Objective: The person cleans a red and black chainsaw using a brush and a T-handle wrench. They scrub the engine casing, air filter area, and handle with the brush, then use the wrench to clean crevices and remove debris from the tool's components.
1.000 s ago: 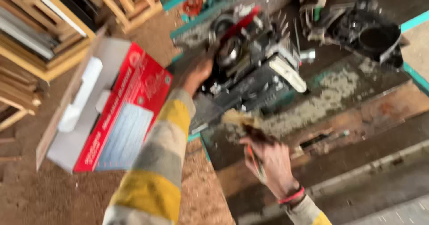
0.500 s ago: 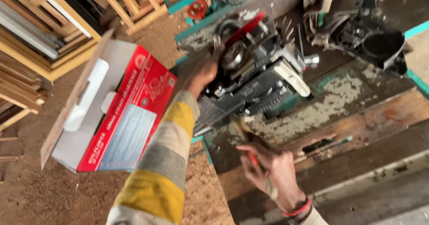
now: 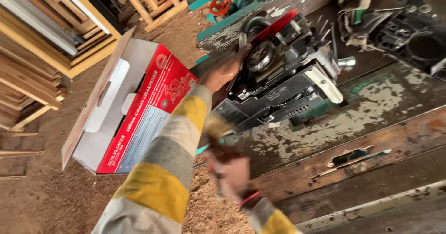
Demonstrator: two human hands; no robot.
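The left hand (image 3: 222,72) is closing its grip on the black-and-red machine (image 3: 283,81) sitting on the worn counter (image 3: 381,108). It looks heavy, rigid metal, best held by its frame. The right hand (image 3: 232,173) is blurred; its grip is unclear.

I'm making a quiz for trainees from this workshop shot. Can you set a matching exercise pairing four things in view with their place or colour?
Things:
1. open cardboard box
2. valve wheel
3. left hand
4. right hand

Descriptions:
A. small and red, top of the picture
B. blurred, low over the bench edge
C. red and white, on the sawdust floor
D. resting on the black machine

Pairs: 1-C, 2-A, 3-D, 4-B
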